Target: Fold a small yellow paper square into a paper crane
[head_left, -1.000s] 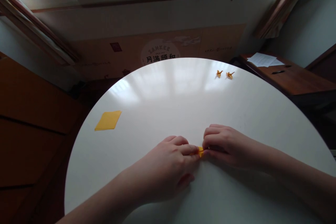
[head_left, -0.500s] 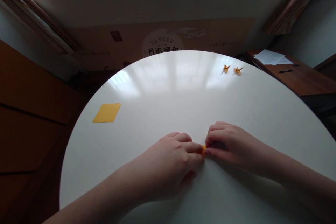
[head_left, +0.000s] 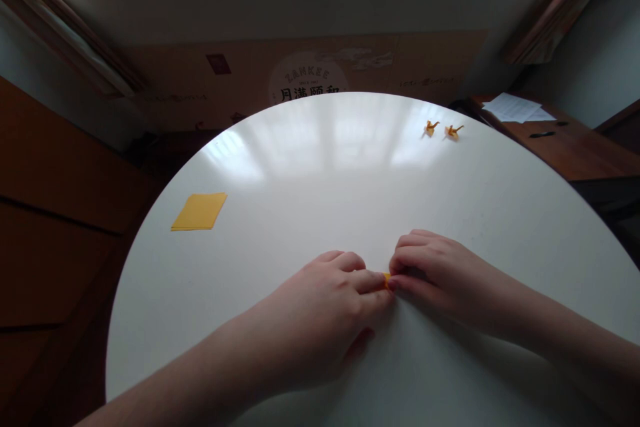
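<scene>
Orange folded paper piece, tiny and almost hidden, sits low on the white round tabletop exactly where the two hands meet. The left hand lies knuckles up with thumb and forefinger drawn together on the near-left end of it, the other fingers tucked under. The right hand is curled, its fingertips closed on the opposite end, so only a sliver of orange shows between them. It looks like a small crease is being pinched or pressed flat against the surface, though which of the two cannot be told. With a piece this small, such work calls for steady fingertips and light pressure, with both wrists resting on the tabletop. Around the hands the surface is bare and glossy, giving free room to both sides and ahead. A flat stack of orange square paper sheets lies well apart to the left, close to the rim. Two small orange folded paper cranes stand side by side near the far right edge. Beyond that edge is a brown wooden desk with white papers, and a printed cardboard panel leans against the wall behind.
</scene>
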{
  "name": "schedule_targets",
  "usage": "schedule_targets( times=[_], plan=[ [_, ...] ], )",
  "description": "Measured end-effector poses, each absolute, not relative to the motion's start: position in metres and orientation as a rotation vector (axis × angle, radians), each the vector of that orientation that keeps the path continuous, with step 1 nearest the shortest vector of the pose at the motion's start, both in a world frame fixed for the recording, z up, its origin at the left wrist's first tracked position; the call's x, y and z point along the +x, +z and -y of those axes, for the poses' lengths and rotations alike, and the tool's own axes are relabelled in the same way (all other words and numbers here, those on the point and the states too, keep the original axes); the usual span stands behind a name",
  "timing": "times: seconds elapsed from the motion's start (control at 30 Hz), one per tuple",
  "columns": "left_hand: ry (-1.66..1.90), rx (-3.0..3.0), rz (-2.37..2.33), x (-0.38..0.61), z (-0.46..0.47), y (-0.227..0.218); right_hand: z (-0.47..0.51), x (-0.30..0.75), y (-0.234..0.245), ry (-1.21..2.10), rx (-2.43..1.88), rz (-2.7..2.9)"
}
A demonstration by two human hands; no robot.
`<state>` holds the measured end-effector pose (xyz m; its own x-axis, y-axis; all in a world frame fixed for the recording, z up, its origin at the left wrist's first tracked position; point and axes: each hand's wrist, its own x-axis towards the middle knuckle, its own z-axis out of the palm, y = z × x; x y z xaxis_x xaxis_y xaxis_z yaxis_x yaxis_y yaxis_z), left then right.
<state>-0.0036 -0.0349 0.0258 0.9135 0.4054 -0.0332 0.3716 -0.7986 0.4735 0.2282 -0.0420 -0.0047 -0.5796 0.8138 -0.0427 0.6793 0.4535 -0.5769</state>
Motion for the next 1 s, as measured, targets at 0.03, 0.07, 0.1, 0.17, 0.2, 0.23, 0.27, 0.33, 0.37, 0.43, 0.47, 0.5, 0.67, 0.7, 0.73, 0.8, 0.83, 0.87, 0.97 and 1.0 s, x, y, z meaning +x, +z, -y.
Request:
schedule_targets(
  times=[0.03, 0.07, 0.1, 0.17, 0.2, 0.23, 0.27, 0.33, 0.37, 0.43, 0.47, 0.5, 0.67, 0.7, 0.73, 0.8, 0.83, 0.87, 0.97, 1.0],
  plan=[
    [0.091, 2.591, -0.558, -0.0036, 0.0347, 0.0260, 0.0421, 0.2283, -0.0052, 0.813, -1.296, 2.464],
    [0.093, 2.592, -0.556, -0.0036, 0.0344, 0.0261, 0.0422, 0.2284, -0.0056, 0.808, -1.304, 2.463],
    [0.098, 2.592, -0.555, -0.0035, 0.0342, 0.0261, 0.0425, 0.2284, -0.0060, 0.801, -1.312, 2.463],
    [0.107, 2.596, -0.552, -0.0035, 0.0340, 0.0258, 0.0435, 0.2280, -0.0063, 0.789, -1.324, 2.461],
    [0.109, 2.598, -0.553, -0.0034, 0.0340, 0.0256, 0.0441, 0.2276, -0.0064, 0.784, -1.329, 2.458],
    [0.112, 2.601, -0.554, -0.0034, 0.0340, 0.0253, 0.0447, 0.2270, -0.0065, 0.779, -1.333, 2.452],
    [0.112, 2.603, -0.556, -0.0034, 0.0340, 0.0250, 0.0454, 0.2264, -0.0066, 0.775, -1.336, 2.446],
    [0.099, 2.606, -0.567, -0.0032, 0.0342, 0.0245, 0.0465, 0.2250, -0.0067, 0.760, -1.350, 2.438],
    [0.091, 2.607, -0.573, -0.0031, 0.0343, 0.0244, 0.0469, 0.2243, -0.0068, 0.750, -1.356, 2.437],
    [0.081, 2.610, -0.582, -0.0028, 0.0346, 0.0245, 0.0476, 0.2233, -0.0070, 0.737, -1.368, 2.435],
    [0.080, 2.610, -0.587, -0.0027, 0.0347, 0.0247, 0.0478, 0.2230, -0.0070, 0.735, -1.373, 2.433],
    [0.079, 2.610, -0.588, -0.0024, 0.0348, 0.0249, 0.0480, 0.2228, -0.0070, 0.735, -1.376, 2.430],
    [0.052, 2.616, -0.590, -0.0011, 0.0351, 0.0255, 0.0482, 0.2229, -0.0068, 0.738, -1.382, 2.437],
    [0.054, 2.619, -0.589, -0.0010, 0.0351, 0.0253, 0.0481, 0.2229, -0.0068, 0.739, -1.384, 2.438],
    [0.058, 2.620, -0.590, -0.0009, 0.0351, 0.0251, 0.0479, 0.2231, -0.0067, 0.743, -1.387, 2.437],
    [0.067, 2.621, -0.593, -0.0009, 0.0349, 0.0243, 0.0473, 0.2235, -0.0066, 0.752, -1.389, 2.430],
    [0.071, 2.622, -0.596, -0.0010, 0.0348, 0.0239, 0.0470, 0.2238, -0.0066, 0.757, -1.388, 2.426],
    [0.076, 2.621, -0.599, -0.0011, 0.0347, 0.0235, 0.0467, 0.2241, -0.0065, 0.762, -1.386, 2.424],
    [0.098, 2.620, -0.601, -0.0012, 0.0346, 0.0230, 0.0465, 0.2240, -0.0064, 0.759, -1.375, 2.425],
    [0.098, 2.620, -0.600, -0.0011, 0.0346, 0.0231, 0.0467, 0.2235, -0.0063, 0.758, -1.376, 2.425]
  ],
)
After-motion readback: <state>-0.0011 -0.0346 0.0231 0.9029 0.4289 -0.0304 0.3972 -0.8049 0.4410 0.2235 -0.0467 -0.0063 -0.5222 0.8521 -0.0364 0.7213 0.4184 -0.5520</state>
